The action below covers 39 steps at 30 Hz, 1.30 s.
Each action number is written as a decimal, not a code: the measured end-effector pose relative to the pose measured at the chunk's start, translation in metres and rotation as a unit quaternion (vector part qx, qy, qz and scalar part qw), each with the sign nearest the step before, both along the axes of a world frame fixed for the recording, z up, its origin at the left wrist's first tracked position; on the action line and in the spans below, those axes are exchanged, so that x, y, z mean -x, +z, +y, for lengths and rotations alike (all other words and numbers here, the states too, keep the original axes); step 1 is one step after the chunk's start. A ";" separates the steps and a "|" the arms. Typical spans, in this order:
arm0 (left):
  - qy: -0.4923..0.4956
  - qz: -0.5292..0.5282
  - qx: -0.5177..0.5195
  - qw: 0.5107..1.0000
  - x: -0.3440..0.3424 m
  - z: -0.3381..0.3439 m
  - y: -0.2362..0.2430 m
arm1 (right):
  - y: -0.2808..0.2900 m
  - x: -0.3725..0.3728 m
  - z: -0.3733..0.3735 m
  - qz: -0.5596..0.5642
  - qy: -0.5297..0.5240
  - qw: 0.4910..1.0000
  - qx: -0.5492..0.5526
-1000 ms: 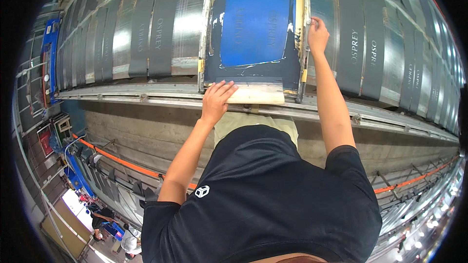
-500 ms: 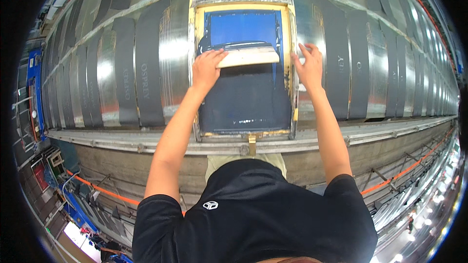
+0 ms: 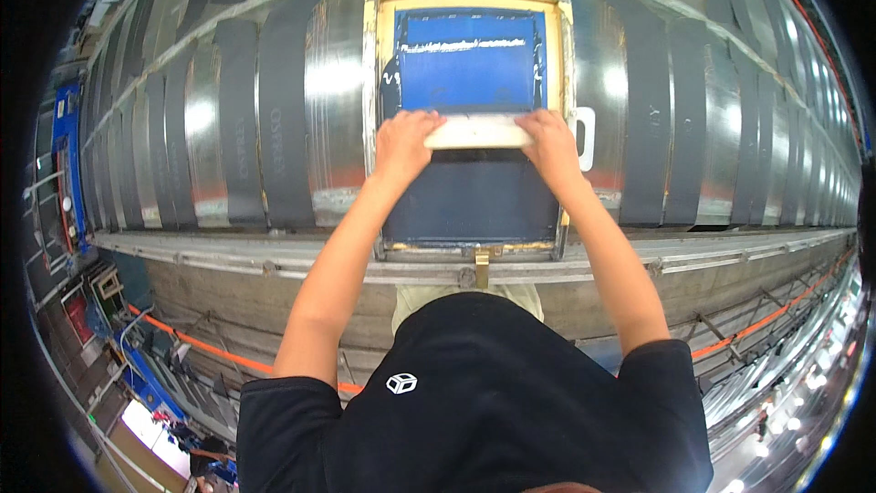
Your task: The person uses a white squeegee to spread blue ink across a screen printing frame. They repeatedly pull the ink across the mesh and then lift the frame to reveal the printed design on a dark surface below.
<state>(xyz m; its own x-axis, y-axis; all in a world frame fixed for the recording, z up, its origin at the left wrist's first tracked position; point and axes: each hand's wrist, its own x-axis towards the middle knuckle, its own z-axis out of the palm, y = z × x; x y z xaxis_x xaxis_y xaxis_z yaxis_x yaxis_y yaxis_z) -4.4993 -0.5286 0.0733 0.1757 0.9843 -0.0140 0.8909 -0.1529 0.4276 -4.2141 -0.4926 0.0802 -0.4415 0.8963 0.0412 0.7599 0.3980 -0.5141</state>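
A pale squeegee [image 3: 479, 131] lies level across the middle of a screen printing frame [image 3: 565, 55]. My left hand [image 3: 407, 140] is closed on its left end, and my right hand [image 3: 550, 141] grips the right end. Beyond the squeegee the mesh [image 3: 465, 82] shows bright blue, with a broken line of dark wet ink [image 3: 465, 44] near the far side. On my side of it the mesh is dark. The squeegee's lower edge is hidden from this angle.
Dark fabric pieces [image 3: 646, 119] lie in rows along a shiny metal table [image 3: 336, 82] on both sides. A metal rail [image 3: 228, 254] runs along the near edge, with a brass-coloured clip [image 3: 482, 267] at the frame. An orange pipe [image 3: 205, 347] passes lower left.
My right hand has come in from beside the frame and taken the squeegee's right end. The squeegee, tilted before, is now level and nearer to me; more blue mesh shows beyond it.
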 end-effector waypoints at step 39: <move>-0.001 -0.004 -0.023 1.000 0.000 -0.044 0.003 | -0.034 0.005 -0.056 0.027 -0.083 0.996 0.005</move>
